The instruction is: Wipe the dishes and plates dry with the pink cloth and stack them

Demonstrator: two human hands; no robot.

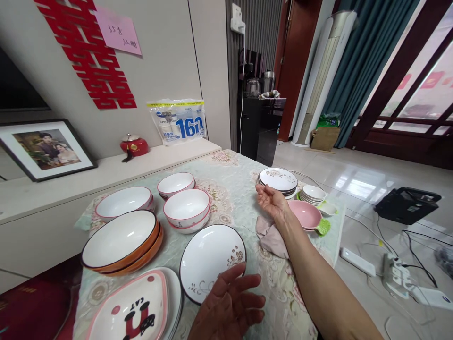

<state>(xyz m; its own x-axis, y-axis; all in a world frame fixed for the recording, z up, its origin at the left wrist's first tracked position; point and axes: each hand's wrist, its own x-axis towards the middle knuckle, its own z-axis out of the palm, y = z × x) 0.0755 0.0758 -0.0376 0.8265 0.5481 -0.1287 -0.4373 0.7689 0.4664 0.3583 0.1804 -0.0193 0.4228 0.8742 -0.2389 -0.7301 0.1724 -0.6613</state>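
My left hand (230,302) is open, fingers spread, over the near edge of a white plate (210,255) with a dark rim and brown flower pattern. My right hand (272,202) reaches to the near left side of a stack of similar flowered plates (279,178). Its fingers are loosely bent with nothing visible in them; whether they touch the stack I cannot tell. A crumpled pale pink cloth (271,236) lies beneath the right wrist. Beside that forearm sit a pink bowl (306,215) with a green leaf-shaped handle and a stack of small white bowls (313,193).
At left stand orange-sided bowls (122,241), pink-rimmed bowls (187,210) and a square cat dish (130,307). The flowered tablecloth (237,172) covers the table. A ledge behind holds a framed photo (46,148), red pot (134,145) and plastic pack (179,125). Power strips (396,276) lie on the floor.
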